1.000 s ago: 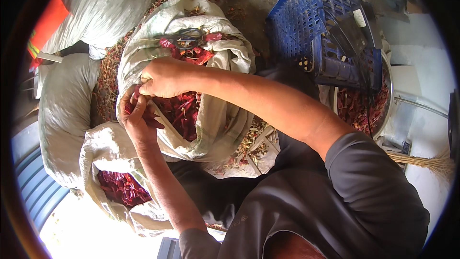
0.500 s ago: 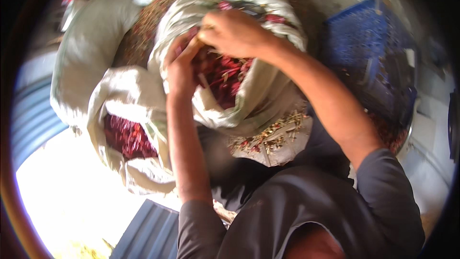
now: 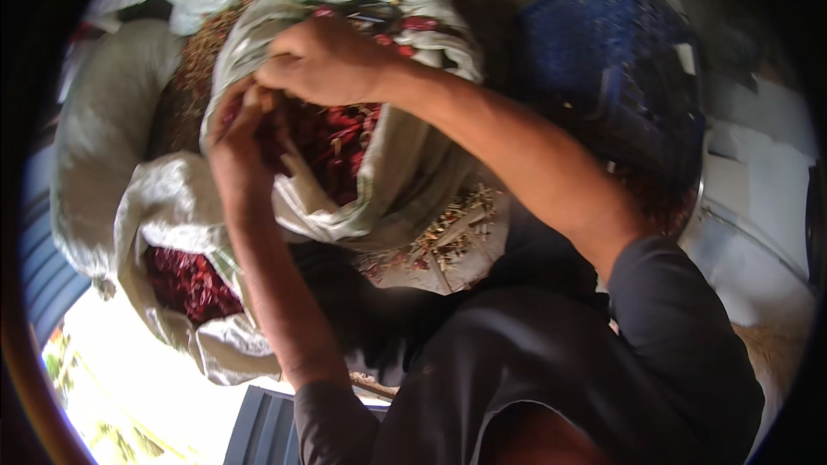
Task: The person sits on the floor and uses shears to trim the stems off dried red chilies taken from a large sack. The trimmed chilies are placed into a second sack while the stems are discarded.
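Observation:
Both my hands meet over the left rim of a large white woven sack [image 3: 418,168] holding dried red chillies [image 3: 340,142]. My left hand [image 3: 241,138] is closed around a few dark red chillies, which show partly between and below its fingers. Just above, the curled fingers of my right hand [image 3: 319,60] pinch together against the left fingertips. Whatever the right fingers hold is hidden. Some red pieces and a dark object, its kind unclear, lie at the sack's far side, beyond my right wrist.
A smaller open sack [image 3: 168,198] of red chillies stands at the left. Behind it leans a full white sack [image 3: 112,138]. A blue plastic crate [image 3: 577,34] sits at the far right. Stem scraps [image 3: 457,224] litter the floor before my legs.
The view has shifted, so the sacks and crate appear further left. My hands stay together over the large sack, closer to its left rim; the right hand remains pinched at the left fingertips.

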{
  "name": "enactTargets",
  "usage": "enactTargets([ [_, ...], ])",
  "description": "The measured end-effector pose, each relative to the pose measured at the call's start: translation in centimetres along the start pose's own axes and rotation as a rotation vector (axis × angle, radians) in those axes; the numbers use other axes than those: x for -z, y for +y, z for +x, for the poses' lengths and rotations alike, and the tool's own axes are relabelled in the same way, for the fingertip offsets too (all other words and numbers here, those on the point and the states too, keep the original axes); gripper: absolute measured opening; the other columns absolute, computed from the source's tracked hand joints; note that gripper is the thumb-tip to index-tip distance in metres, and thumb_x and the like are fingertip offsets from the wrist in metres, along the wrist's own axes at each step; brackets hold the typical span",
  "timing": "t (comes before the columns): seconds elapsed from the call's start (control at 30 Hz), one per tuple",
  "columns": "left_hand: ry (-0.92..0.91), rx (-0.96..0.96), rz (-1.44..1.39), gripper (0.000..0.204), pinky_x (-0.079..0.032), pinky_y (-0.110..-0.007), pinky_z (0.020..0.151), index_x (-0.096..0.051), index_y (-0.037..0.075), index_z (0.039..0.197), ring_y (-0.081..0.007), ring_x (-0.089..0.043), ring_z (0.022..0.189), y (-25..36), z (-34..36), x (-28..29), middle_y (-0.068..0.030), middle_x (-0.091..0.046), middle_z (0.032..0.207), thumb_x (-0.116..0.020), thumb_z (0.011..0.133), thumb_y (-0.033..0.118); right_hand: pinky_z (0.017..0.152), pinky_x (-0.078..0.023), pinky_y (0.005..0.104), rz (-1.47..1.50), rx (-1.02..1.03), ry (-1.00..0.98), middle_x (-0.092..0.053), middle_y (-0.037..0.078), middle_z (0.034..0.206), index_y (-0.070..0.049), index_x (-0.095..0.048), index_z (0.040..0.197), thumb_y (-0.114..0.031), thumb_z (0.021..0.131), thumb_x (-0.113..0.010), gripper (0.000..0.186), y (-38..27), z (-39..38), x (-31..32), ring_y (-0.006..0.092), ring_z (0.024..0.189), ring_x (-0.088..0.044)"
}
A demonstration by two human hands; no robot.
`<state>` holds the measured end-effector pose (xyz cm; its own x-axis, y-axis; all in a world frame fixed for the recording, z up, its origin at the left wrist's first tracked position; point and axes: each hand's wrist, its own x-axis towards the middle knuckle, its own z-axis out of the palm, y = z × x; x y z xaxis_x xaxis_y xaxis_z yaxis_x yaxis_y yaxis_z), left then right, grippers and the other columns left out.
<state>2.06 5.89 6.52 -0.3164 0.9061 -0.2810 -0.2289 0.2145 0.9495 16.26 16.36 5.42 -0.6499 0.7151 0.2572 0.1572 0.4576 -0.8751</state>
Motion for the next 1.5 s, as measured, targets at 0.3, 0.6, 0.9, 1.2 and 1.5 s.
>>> enactTargets([
  [0.3,0.213,-0.258,0.398,0.015,-0.033,-0.019,0.039,-0.065,0.002,0.105,-0.0034,-0.046,0.052,0.8,0.1,-0.8,0.0007,-0.056,0.068,-0.06,0.096,0.012,0.047,-0.042,0.0348,0.274,-0.134,0.063,-0.056,0.011,0.053,0.0,-0.059,0.061,-0.017,0.081,-0.062,0.026,-1.3,-0.3,-0.6,0.0187,0.048,-0.053],
  [0.6,0.424,-0.422,0.619,0.011,-0.041,-0.026,0.044,-0.067,0.005,0.098,-0.0093,-0.051,0.051,0.3,-0.3,-1.9,0.0007,-0.057,0.066,-0.063,0.093,0.015,0.056,-0.048,0.0385,0.348,-0.18,0.132,-0.058,0.014,0.055,0.001,-0.06,0.061,-0.02,0.079,-0.061,0.027,-1.9,-0.8,-1.8,0.022,0.052,-0.058],
  [0.9,0.347,-0.113,1.137,0.028,-0.051,-0.037,0.07,-0.07,0.007,0.089,-0.0191,-0.064,0.073,-3.7,3.0,4.1,-0.0075,-0.07,0.082,-0.062,0.092,0.033,0.045,-0.044,0.0304,0.592,-0.31,0.114,-0.06,0.005,0.057,-0.004,-0.063,0.064,-0.02,0.081,-0.064,0.023,-2.8,0.4,4.0,0.012,0.047,-0.054],
  [1.2,-0.211,-0.296,1.671,0.017,-0.052,-0.047,0.075,-0.066,0.009,0.097,-0.0402,-0.064,0.091,-10.6,4.1,3.2,-0.0166,-0.068,0.096,-0.053,0.085,0.009,0.057,-0.053,0.0336,0.955,-0.418,0.177,-0.069,0.012,0.082,0.002,-0.064,0.089,-0.016,0.076,-0.076,0.025,-2.2,0.6,5.3,0.0199,0.069,-0.068],
  [1.5,-0.127,0.001,1.459,0.023,-0.052,-0.041,0.082,-0.073,0.011,0.102,-0.0332,-0.068,0.094,-9.1,3.8,6.9,-0.0146,-0.072,0.096,-0.066,0.08,0.015,0.057,-0.053,0.0309,0.973,-0.565,0.159,-0.063,0.013,0.086,0.005,-0.061,0.098,-0.01,0.087,-0.061,0.018,-1.1,0.7,5.6,0.0197,0.074,-0.064],
])
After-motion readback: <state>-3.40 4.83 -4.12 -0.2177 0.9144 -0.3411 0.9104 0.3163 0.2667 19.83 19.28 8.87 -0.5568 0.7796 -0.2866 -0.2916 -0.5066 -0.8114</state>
